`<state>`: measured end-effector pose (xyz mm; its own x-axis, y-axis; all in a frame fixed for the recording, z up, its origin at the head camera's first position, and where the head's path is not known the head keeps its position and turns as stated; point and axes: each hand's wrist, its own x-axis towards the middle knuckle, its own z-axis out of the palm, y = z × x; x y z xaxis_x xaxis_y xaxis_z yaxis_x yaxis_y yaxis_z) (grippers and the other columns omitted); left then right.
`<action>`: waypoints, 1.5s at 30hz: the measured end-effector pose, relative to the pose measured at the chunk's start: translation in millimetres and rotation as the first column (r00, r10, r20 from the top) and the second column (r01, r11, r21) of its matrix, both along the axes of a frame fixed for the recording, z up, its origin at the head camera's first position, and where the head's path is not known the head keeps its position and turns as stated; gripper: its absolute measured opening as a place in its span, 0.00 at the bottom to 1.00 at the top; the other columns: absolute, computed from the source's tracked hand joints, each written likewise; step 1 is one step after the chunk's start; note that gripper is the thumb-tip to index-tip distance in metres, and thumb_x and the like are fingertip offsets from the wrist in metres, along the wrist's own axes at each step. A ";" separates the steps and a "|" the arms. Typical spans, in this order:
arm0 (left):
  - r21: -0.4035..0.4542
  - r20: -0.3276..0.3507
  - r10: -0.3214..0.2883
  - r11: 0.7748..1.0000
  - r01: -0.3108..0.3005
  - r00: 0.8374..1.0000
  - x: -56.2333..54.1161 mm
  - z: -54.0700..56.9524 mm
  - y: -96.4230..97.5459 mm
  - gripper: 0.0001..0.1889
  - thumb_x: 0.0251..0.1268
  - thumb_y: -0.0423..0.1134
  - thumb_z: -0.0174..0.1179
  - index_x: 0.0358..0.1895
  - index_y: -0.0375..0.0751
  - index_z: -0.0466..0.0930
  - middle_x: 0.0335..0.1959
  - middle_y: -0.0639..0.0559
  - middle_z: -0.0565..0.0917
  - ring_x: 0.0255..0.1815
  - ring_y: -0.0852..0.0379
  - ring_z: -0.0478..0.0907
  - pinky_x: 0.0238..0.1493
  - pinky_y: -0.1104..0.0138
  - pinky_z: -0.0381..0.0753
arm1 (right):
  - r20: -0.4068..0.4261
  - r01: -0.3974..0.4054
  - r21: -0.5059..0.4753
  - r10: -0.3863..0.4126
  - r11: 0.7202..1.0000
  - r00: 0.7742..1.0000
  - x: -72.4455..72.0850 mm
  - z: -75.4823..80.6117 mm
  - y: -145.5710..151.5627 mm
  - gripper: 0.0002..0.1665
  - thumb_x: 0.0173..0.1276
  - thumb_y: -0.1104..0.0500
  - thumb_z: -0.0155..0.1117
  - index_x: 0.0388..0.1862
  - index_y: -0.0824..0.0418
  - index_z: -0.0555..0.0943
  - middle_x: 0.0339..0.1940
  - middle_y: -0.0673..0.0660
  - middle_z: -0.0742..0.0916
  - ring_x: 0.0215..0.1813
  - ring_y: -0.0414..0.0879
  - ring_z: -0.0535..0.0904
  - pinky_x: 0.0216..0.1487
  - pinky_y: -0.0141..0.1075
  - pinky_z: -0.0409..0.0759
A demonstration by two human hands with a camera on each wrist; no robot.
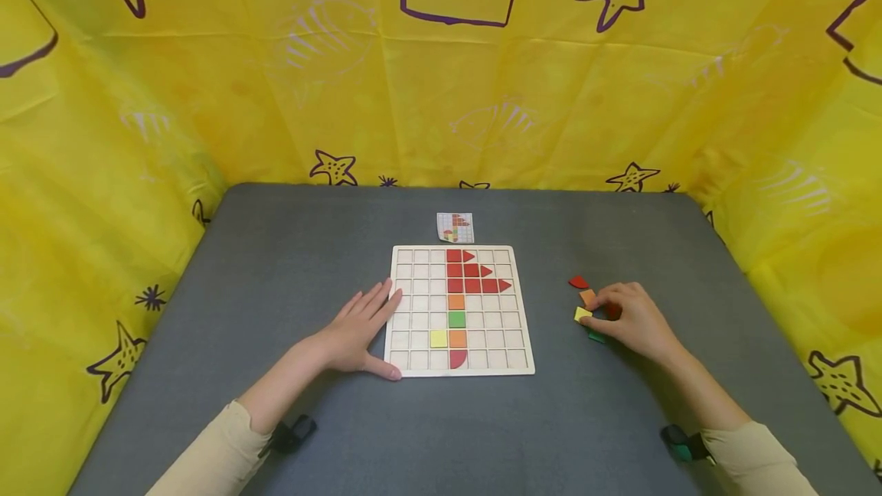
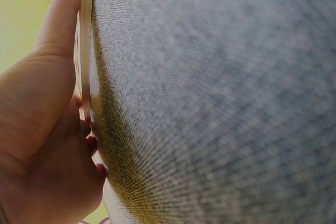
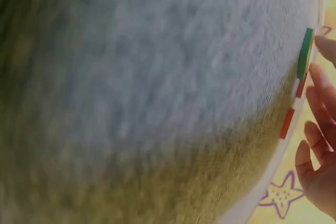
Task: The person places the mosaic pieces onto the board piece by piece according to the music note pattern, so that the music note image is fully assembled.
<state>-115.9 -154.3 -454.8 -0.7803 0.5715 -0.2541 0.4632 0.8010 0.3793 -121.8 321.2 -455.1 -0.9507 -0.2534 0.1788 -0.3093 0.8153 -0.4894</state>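
A wooden grid board (image 1: pixel 496 337) lies mid-table. Its cells hold red squares and three red triangles in stepped rows, with an orange tile (image 1: pixel 456 302), a green tile (image 1: pixel 457 319), another orange tile (image 1: pixel 458 339), a yellow tile (image 1: pixel 439 338) and a rounded red piece (image 1: pixel 458 359) below. Spread along the board's left edge, my left hand (image 1: pixel 358 333) rests with straight fingers and thumb touching it. To the right, my right hand (image 1: pixel 637 321) pinches a loose yellow square tile (image 1: pixel 583 314) between thumb and index finger. That tile is hidden in the right wrist view.
Around the right hand lie a rounded red piece (image 1: pixel 578 282), an orange tile (image 1: pixel 587 298) and a green piece (image 3: pixel 306 53). A small printed card (image 1: pixel 455 227) with a coloured grid pattern sits behind the board. Yellow patterned cloth (image 1: pixel 441 98) rises behind the grey table (image 1: pixel 310 228).
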 end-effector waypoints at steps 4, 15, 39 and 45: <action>0.012 0.004 -0.004 1.000 0.004 1.000 0.4 0.9 0.7 0.68 0.39 0.76 0.65 0.79 0.40 0.42 0.80 0.41 0.38 0.79 0.43 0.35 0.74 0.46 0.39 | 0.032 -0.003 0.024 0.003 1.000 0.999 0.8 0.3 -1.6 0.16 0.50 0.48 0.81 0.32 0.52 0.85 0.40 0.53 0.84 0.47 0.51 0.69 0.47 0.47 0.68; 0.009 0.005 -0.008 1.000 0.007 1.000 -0.7 -1.1 -0.2 0.69 0.40 0.77 0.63 0.79 0.41 0.40 0.80 0.42 0.36 0.79 0.44 0.34 0.74 0.47 0.39 | 0.040 -0.049 0.002 0.049 0.999 0.998 1.0 2.1 4.7 0.18 0.48 0.51 0.82 0.35 0.54 0.85 0.39 0.52 0.85 0.45 0.50 0.68 0.45 0.44 0.66; 0.007 0.000 -0.002 1.000 0.002 1.000 -0.7 -1.1 -0.1 0.68 0.40 0.77 0.64 0.79 0.40 0.41 0.80 0.42 0.37 0.79 0.43 0.35 0.74 0.47 0.39 | 0.090 0.016 -0.286 0.011 0.958 0.996 -1.8 8.7 -66.1 0.15 0.51 0.52 0.81 0.38 0.49 0.87 0.43 0.46 0.83 0.47 0.41 0.71 0.41 0.34 0.69; 0.009 0.005 0.001 1.000 -0.001 1.000 -0.5 -1.6 -0.9 0.68 0.40 0.77 0.64 0.79 0.40 0.41 0.80 0.42 0.37 0.79 0.44 0.35 0.74 0.47 0.39 | 0.146 -0.020 -0.363 0.078 0.932 0.986 2.0 15.4 -100.1 0.15 0.53 0.54 0.79 0.40 0.52 0.87 0.44 0.49 0.84 0.46 0.48 0.73 0.38 0.37 0.69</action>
